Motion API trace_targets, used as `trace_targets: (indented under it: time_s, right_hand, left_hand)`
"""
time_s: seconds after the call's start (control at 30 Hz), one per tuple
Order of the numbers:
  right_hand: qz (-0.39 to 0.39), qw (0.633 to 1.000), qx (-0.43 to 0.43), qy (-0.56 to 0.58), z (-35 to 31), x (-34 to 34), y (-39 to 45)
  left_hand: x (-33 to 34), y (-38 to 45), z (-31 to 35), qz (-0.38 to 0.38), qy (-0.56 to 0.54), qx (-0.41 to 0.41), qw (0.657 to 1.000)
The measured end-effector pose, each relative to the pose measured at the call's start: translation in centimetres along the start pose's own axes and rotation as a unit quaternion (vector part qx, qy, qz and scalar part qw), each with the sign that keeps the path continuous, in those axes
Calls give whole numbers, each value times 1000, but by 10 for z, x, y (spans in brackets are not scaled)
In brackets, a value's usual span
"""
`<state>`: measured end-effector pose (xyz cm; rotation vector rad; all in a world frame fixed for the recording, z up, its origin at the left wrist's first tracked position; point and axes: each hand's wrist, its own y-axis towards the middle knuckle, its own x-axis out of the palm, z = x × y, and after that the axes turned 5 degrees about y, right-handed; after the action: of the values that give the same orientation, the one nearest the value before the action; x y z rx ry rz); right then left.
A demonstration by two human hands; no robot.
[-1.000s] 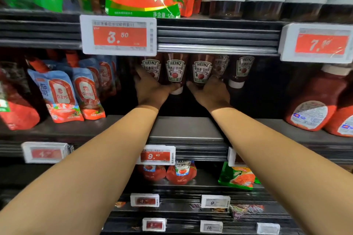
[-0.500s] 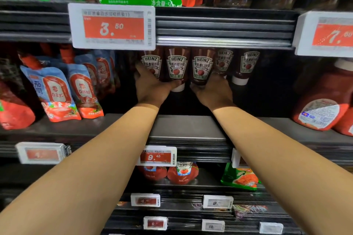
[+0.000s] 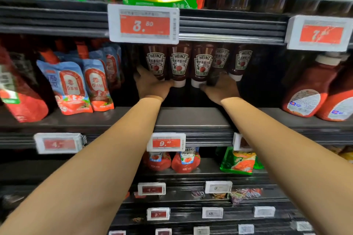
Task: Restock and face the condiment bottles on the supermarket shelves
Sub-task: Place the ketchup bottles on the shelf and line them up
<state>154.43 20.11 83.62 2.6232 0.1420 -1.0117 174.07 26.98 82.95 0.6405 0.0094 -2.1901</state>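
Note:
A row of upside-down Heinz ketchup bottles (image 3: 179, 65) with white caps stands at the back of the middle shelf (image 3: 191, 118). My left hand (image 3: 150, 87) wraps round the lower end of the leftmost bottle (image 3: 155, 63), with its thumb by the cap of the second one. My right hand (image 3: 219, 88) curls round the bottom of the fourth bottle (image 3: 221, 57), its thumb against the cap of the third bottle (image 3: 202, 65). A fifth bottle (image 3: 241, 61) stands further right, untouched.
Blue and red sauce pouches (image 3: 72, 86) lean at the left of the same shelf. Large red ketchup bottles (image 3: 309, 91) stand at the right. A 3.50 price tag (image 3: 144, 25) hangs from the shelf above. Below are red pouches (image 3: 183, 160) and a green packet (image 3: 238, 160).
My right hand has shifted a little to the right, uncovering the third bottle's white cap. My left hand stays at the leftmost bottle.

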Motion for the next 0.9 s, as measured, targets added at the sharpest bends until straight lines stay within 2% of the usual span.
trace_targets:
  time_s: [0.1, 0.23, 0.4, 0.63, 0.8, 0.9]
  right_hand:
    - [-12, 998, -1, -58, 3, -14, -14]
    - [-23, 991, 55, -120, 12, -32, -31]
    - [18, 994, 56, -92, 18, -49, -71]
    - [47, 994, -55, -77, 26, -70, -138]
    - [109, 986, -130, 6, 58, -77, -186]
    - [162, 972, -155, 70, 90, -71, -217]
  left_hand:
    - [-5, -1, -2, -16, 31, 0, 999]
    - [-13, 3, -12, -30, 52, -2, 998]
    - [-35, -8, -26, -103, 43, 58, 992]
    - [-84, -45, -44, -187, -48, 94, 977]
    - [-128, -108, -52, -173, -96, 172, 965]
    - [-144, -155, -62, -166, -175, 151, 959]
